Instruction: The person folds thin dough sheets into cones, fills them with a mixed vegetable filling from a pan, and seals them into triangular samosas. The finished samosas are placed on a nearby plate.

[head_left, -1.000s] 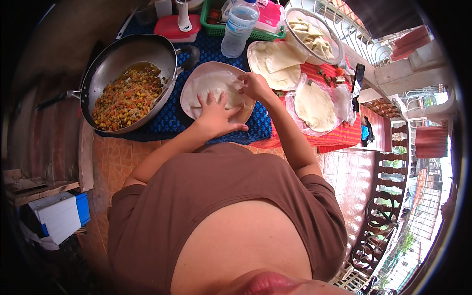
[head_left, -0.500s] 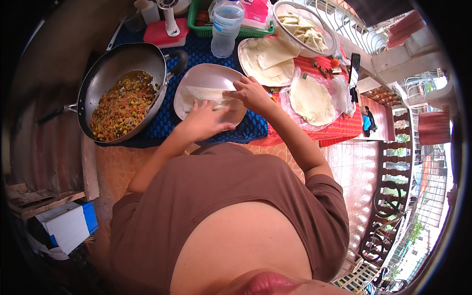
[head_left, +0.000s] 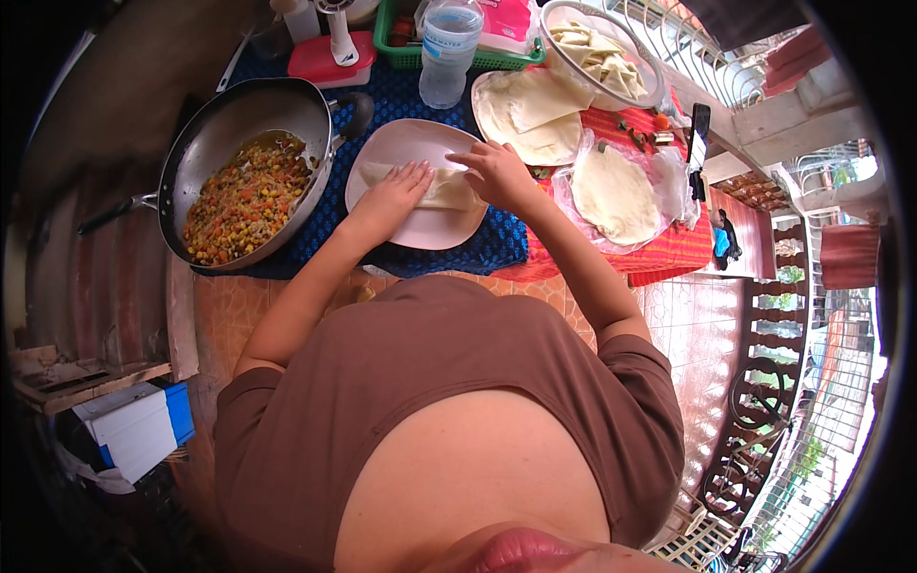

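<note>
A pale folded wrapper (head_left: 445,190) lies across a pinkish-white plate (head_left: 411,139) in front of me. My left hand (head_left: 394,199) rests flat on the wrapper's left and middle part, fingers straight and close together. Over the right end of the wrapper is my right hand (head_left: 499,175), its index finger stretched toward the left and the other fingers loosely bent; nothing shows between them. Whatever is inside the wrapper is hidden. To the left, a wide pan (head_left: 222,116) contains a chopped vegetable mixture (head_left: 246,202) in orange, yellow and brown.
Flat wrapper sheets (head_left: 535,110) lie on a plate at right; a round sheet (head_left: 616,196) lies on clear plastic. Behind are a bowl (head_left: 657,84) of folded pieces, a water bottle (head_left: 445,59), a green basket (head_left: 396,55) and a red-lidded container (head_left: 315,63). A phone (head_left: 699,129) stands far right.
My left hand has moved up and now presses flat on the wrapper. The wrapper is folded into a narrower strip. My right fingers have loosened and lifted from its edge.
</note>
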The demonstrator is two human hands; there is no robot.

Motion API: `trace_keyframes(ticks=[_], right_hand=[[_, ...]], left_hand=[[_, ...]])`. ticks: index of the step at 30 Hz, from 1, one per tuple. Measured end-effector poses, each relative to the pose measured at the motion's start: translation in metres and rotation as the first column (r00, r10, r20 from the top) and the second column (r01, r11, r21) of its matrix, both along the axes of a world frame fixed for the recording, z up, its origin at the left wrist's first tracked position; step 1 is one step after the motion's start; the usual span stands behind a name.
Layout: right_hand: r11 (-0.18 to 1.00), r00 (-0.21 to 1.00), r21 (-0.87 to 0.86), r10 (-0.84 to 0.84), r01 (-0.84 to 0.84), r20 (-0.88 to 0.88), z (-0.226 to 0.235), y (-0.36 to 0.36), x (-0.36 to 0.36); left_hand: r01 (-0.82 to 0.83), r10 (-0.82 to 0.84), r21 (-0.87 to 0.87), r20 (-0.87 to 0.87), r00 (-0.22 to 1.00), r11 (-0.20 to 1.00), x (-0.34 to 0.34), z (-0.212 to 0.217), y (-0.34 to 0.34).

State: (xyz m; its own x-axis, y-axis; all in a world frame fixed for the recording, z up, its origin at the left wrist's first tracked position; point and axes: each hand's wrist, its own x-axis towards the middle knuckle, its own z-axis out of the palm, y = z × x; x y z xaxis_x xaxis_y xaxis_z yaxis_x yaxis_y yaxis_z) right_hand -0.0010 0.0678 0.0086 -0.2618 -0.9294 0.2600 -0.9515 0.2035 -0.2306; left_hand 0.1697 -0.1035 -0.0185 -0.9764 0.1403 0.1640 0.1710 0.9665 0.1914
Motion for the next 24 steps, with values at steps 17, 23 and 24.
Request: trace_keyframes(ticks=[17,23,24], right_hand=[[0.964,0.957,0.237,-0.051,0.122,-0.287,-0.018,0.001,0.059],[0.832,0.963,0.493,-0.266,0.254,-0.048,0.026,-0.013,0.042],[0.887,0.957,0.36,-0.274,0.288,-0.09,0.018,-0.012,0.036]], left_hand=[[-0.014,0.01,0.024,0.142,0.99,1.0,-0.002,-0.01,-0.006],[-0.114,0.109,0.009,0.214,0.971,0.993,-0.013,0.022,0.015],[-0.095,0.099,-0.027,0.248,0.964,0.995,-0.02,0.03,0.016]])
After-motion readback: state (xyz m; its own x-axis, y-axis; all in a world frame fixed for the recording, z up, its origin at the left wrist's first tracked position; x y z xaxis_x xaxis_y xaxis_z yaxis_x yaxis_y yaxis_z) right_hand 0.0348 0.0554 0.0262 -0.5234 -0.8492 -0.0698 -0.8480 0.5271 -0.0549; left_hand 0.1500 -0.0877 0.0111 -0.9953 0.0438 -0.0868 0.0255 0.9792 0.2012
